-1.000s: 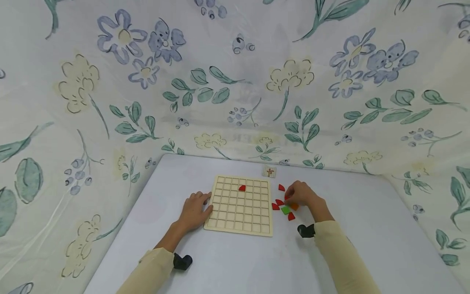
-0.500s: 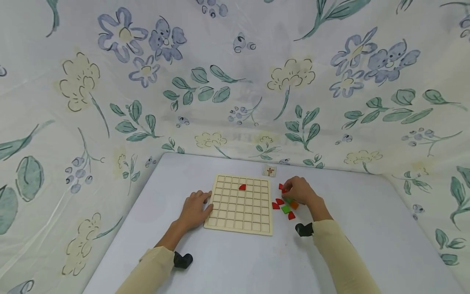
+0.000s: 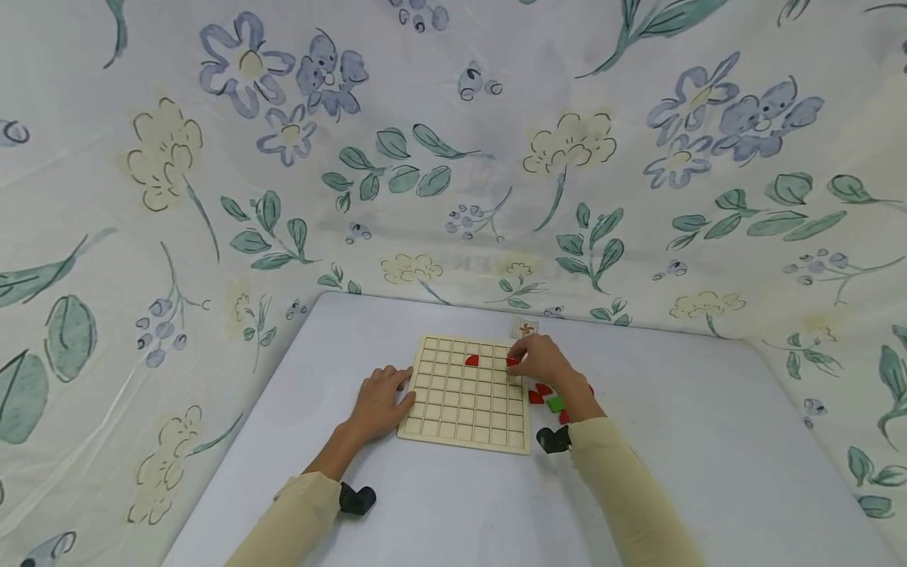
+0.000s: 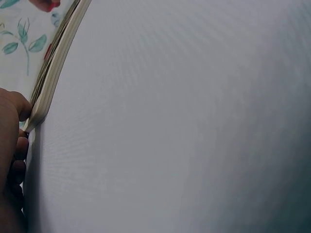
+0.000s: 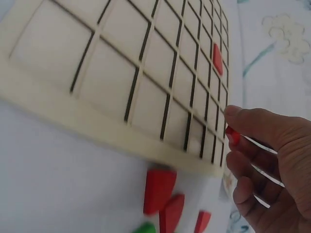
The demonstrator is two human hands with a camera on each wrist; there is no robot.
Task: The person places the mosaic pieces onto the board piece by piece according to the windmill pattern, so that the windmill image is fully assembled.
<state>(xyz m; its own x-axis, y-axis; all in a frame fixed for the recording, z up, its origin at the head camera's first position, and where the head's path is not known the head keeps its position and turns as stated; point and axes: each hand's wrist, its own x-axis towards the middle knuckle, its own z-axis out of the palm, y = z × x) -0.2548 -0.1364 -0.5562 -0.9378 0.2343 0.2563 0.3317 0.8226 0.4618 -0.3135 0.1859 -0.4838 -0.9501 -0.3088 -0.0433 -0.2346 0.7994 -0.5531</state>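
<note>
A pale wooden grid board (image 3: 464,408) lies on the white table, with one red quarter-circle tile (image 3: 472,361) in a cell of its second row from the back. My left hand (image 3: 379,403) rests against the board's left edge, thumb and fingertips touching it. Between thumb and fingers, my right hand (image 3: 549,366) pinches another red tile (image 5: 233,136) over the board's back right part. Near the board's right side lie more red tiles (image 5: 159,190) and a green tile (image 3: 555,404); my right hand and wrist hide part of this group.
A small card (image 3: 525,327) with a printed pattern lies behind the board's back right corner. Flower-printed sheeting (image 3: 425,197) rises at the back and sides of the table (image 3: 453,504).
My right hand has lifted a red tile from the loose group and moved left with it to the board's right side. The left hand keeps its place at the board's edge.
</note>
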